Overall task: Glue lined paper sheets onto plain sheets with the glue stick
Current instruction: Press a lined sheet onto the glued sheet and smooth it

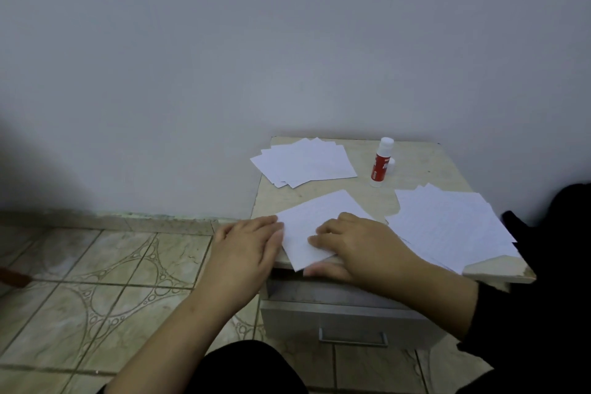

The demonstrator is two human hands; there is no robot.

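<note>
A lined sheet (315, 221) lies at the front left of the small bedside table (425, 166), overhanging its front edge. My left hand (248, 245) rests flat with its fingertips on the sheet's left corner. My right hand (355, 246) presses on the sheet's middle with fingers bent, thumb under the table edge. The red glue stick (380, 163) stands upright at the back, its white cap (391, 164) beside it. A fanned pile of plain sheets (303, 163) lies back left. A pile of lined sheets (454, 227) lies on the right.
The table stands against a grey wall, with a drawer and metal handle (353, 341) below its top. Patterned floor tiles (105, 272) spread to the left. Dark clothing (556, 233) sits at the right edge of view, and my dark-clad knee is at the bottom.
</note>
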